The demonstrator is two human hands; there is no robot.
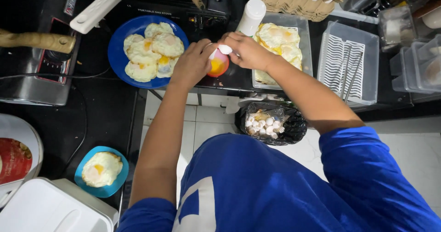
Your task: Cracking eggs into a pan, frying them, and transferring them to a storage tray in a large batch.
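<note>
Frame centre, upper half: your left hand (192,64) and right hand (247,50) meet over a small round red bowl (219,66) with a raw yellow yolk pooled inside. The fingers of both hands are curled shut on a white eggshell (224,49), held between them right above the bowl; the shell is smooth and matte.

The bowl sits on the dark, glossy surface (101,117), between two containers. To its left, a round blue plate (120,52) carries a heap of fried eggs (151,50), white and puffy with ragged edges and yellow centres. To its right, a clear rectangular plastic tub (304,45) holds more fried eggs. A white cylindrical bottle (251,17) stands just behind your right hand.

Right of the tub: a translucent ribbed tray (367,52) with thin metal sticks lying in it.

Below the surface edge, centre: a black plastic bag (296,128), crinkled, filled with broken white shells.

Lower left of the frame: a small turquoise plate (89,186) with one fried egg.

Upper edge: a grey pulp-card egg carton (298,0), moulded in cups.
</note>
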